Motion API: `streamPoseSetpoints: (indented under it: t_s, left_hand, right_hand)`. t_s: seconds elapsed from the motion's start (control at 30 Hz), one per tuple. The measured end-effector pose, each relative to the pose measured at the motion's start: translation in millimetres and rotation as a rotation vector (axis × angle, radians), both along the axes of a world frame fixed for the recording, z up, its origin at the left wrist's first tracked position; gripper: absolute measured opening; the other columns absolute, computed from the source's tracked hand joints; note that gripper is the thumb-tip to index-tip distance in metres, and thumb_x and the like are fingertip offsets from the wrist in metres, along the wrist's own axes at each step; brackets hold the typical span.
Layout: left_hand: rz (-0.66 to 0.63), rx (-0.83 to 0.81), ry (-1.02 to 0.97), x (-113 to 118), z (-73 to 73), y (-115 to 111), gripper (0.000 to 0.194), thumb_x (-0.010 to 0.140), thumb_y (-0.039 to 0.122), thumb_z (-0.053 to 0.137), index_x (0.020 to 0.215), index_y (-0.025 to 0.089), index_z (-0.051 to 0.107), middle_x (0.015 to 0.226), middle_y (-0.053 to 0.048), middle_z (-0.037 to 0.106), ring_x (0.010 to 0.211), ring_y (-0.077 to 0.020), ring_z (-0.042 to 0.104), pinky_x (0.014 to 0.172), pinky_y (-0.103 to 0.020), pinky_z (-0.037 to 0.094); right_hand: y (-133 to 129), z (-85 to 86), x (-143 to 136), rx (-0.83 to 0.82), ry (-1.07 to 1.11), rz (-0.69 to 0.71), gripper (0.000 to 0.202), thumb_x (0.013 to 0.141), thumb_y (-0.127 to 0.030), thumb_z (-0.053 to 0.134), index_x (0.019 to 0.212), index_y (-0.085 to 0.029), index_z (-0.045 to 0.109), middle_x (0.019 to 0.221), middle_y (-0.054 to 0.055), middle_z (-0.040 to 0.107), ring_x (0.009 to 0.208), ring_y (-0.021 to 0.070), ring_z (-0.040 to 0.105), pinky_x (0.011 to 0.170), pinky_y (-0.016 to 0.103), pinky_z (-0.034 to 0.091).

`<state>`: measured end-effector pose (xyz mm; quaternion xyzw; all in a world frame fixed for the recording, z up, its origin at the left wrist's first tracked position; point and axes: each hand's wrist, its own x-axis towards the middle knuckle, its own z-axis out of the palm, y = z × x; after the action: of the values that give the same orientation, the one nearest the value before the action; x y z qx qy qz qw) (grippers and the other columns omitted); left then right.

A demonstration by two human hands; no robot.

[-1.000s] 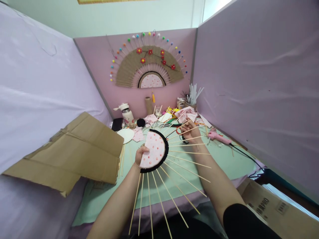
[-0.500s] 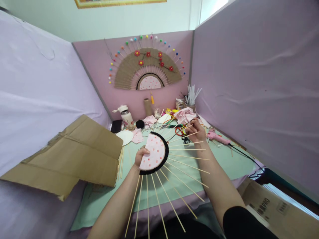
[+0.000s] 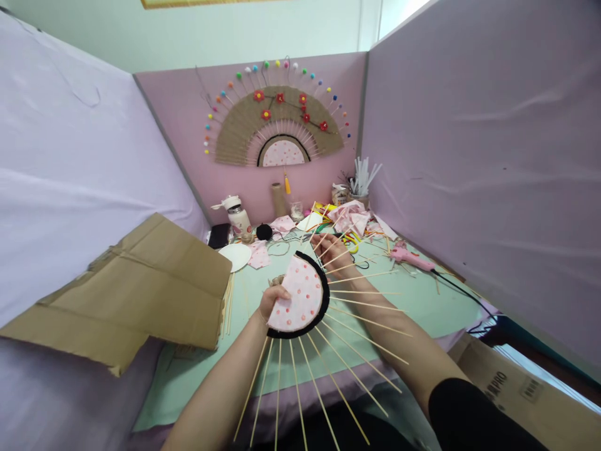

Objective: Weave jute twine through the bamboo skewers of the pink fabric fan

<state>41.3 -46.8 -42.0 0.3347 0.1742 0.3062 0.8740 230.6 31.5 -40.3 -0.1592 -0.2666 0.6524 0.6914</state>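
Moved in since prev. frame: R hand [image 3: 335, 255], grip unclear behind sticks [image 3: 366, 292]; L hand [image 3: 272, 302] pinches half-disc [image 3: 300, 295]. R fingers' [image 3: 320, 243] brushing might bend nearby sticks.

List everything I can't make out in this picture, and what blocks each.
All in the head view:
- Left hand: most of its fingers are hidden behind the dotted half-disc.
- Half-disc's back: turned away from the camera.
- Right hand: its exact grip is unclear; sticks cross in front.
- Gold-edged frame: cut off by the top edge.
- Cardboard box: label print too small; cut off by the right edge.
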Motion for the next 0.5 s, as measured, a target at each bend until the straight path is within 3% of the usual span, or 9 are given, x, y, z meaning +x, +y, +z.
streamPoseSetpoints:
  t_s: [0.17, 0.27, 0.4, 0.5]
  left_hand:
    - [0.020, 0.003, -0.013, 0, -1.2, -1, 0.070, 0.053, 0.011, 0.053, 0.123, 0.004, 0.053, 0.105, -0.018, 0.068, 0.102, -0.0381, 0.060, 0.088, -0.050, 0.046]
    - [0.109, 0.023, -0.062, -1, -3.7, 0, 0.065, 0.057, 0.014, 0.055, 0.121, 0.005, 0.055, 0.103, -0.017, 0.069, 0.102, -0.0378, 0.060, 0.088, -0.050, 0.046]
    - [0.228, -0.048, -0.073, -3, -8.3, 3, 0.052, 0.070, 0.031, 0.056, 0.117, 0.007, 0.059, 0.099, -0.016, 0.070, 0.103, -0.0360, 0.060, 0.090, -0.048, 0.045]
    - [0.317, -0.086, -0.054, -1, -10.1, 5, 0.045, 0.077, 0.030, 0.052, 0.116, 0.009, 0.059, 0.098, -0.013, 0.071, 0.103, -0.0326, 0.061, 0.092, -0.045, 0.045]
  right_hand:
    - [0, -6.0, -12, 0.019, -0.004, 0.015, 0.018, 0.068, -0.011, 0.072, 0.081, -0.017, 0.061, 0.082, 0.004, 0.074, 0.082, 0.0147, 0.069, 0.077, 0.022, 0.055]
    - [2, -5.5, -4, -0.012, -0.001, -0.008, 0.018, 0.068, -0.009, 0.071, 0.081, -0.017, 0.061, 0.082, 0.004, 0.074, 0.083, 0.0149, 0.069, 0.076, 0.021, 0.055]
    - [2, -2.1, 4, -0.063, 0.001, -0.013, 0.017, 0.069, -0.007, 0.069, 0.080, -0.017, 0.061, 0.080, 0.004, 0.074, 0.081, 0.0146, 0.070, 0.071, 0.020, 0.056]
    - [1, -0.8, 3, -0.075, -0.002, 0.000, 0.016, 0.069, -0.005, 0.068, 0.079, -0.017, 0.062, 0.080, 0.004, 0.073, 0.080, 0.0141, 0.070, 0.069, 0.018, 0.056]
